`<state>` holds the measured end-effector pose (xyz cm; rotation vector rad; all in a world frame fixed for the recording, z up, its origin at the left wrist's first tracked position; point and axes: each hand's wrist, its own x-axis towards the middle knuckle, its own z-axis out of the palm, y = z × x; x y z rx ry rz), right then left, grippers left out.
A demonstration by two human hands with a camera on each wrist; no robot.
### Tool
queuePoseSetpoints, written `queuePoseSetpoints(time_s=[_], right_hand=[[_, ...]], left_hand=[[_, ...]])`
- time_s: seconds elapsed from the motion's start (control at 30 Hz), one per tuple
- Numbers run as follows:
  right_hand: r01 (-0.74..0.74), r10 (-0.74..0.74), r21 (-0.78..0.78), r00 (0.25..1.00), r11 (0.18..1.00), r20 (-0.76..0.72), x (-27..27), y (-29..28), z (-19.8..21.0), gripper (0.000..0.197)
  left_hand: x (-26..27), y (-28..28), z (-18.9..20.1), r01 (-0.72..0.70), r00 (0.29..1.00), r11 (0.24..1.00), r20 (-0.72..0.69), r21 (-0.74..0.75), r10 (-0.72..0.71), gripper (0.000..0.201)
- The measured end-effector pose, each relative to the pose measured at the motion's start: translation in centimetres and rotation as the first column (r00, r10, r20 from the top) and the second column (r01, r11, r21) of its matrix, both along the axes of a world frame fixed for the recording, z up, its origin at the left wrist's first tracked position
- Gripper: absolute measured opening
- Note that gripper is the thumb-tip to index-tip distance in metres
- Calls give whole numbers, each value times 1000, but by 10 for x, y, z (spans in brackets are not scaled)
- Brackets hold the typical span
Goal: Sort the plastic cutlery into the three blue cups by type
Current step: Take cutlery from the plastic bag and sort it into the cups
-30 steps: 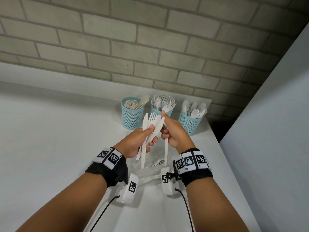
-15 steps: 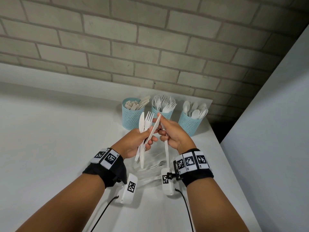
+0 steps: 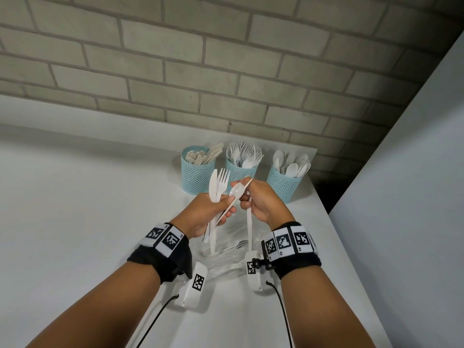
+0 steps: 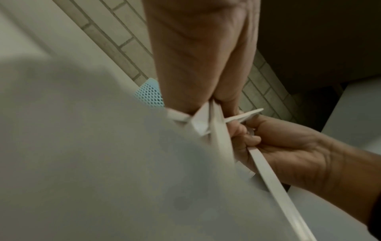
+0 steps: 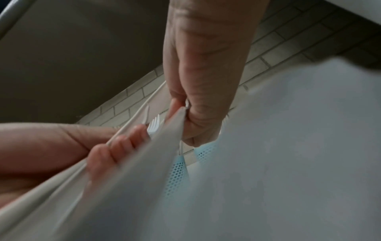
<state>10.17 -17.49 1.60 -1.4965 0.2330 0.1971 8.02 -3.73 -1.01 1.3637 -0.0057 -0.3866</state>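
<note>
The step in hand is separation of a mixed handful above the table (image 3: pixel 75 222). The left hand (image 3: pixel 203 214) grips a bundle: a knife (image 3: pixel 213 187) and a fork (image 3: pixel 222 180) stand upright, side by side, above its fingers, and a slanting handle crosses toward the right hand (image 3: pixel 261 204). The right hand pinches a spoon (image 3: pixel 237 190) near its bowl and also curls round a second piece whose handle (image 3: pixel 249 222) hangs down; its type cannot be told.

The three blue cups stand in a row just behind the hands. The left cup (image 3: pixel 195 175) holds knives, the middle cup (image 3: pixel 238 169) holds forks, the right cup (image 3: pixel 283 184) holds spoons. All three look well filled, so the task appears far along.

The next move appears to call for drawing the spoon free of the bundle without dragging the neighbouring pieces, then carrying it to the right cup.

More cutlery (image 3: pixel 233 247) lies on the table under the wrists, seemingly in clear plastic wrap. A grey partition (image 3: pixel 401 222) stands close to the right cup. The crowded forks of the middle cup lean near the path to it.
</note>
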Motion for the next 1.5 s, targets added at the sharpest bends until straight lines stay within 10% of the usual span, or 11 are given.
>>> queuePoseSetpoints(time_s=[0.27,0.43,0.57,0.7,0.83,0.97,1.1,1.2,1.33,1.4,1.5], right_hand=[[-46,57,-111,994,993,93,4,-6,-13,20],[286,-280,-28,950,958,140,23,-26,8,27],[506,-607,385,767,772,208,39,-55,42,26],[640,-768,428,490,638,413,51,-76,67,28],[667,-776,437,366,603,513,62,-81,75,36],[699,-700,311,373,644,609,74,-79,61,39],[699,-420,-223,620,680,662,90,-84,30,36],[573,-119,-709,805,411,582,96,-94,9,34],[289,55,-941,951,176,303,95,-94,13,35],[363,72,-915,922,177,380,91,-92,21,35],[670,13,-616,672,413,740,71,-74,39,30]], left_hand=[[-4,-12,7,51,998,997,41,57,-53,9],[-3,-13,9,66,997,995,21,80,-68,22],[0,-11,8,9,999,993,34,114,-13,29],[2,-11,6,-25,999,988,31,150,21,30],[5,-13,4,-44,999,989,-12,139,46,30],[8,-13,1,-43,999,993,-28,111,47,36],[10,-10,2,-26,998,999,-55,47,29,28],[9,-10,2,-5,999,1000,-52,10,6,22],[6,-11,3,10,998,999,-56,-48,-13,19],[6,-11,4,16,998,998,-66,-55,-20,19],[6,-9,4,21,995,996,-92,-84,-29,19]])
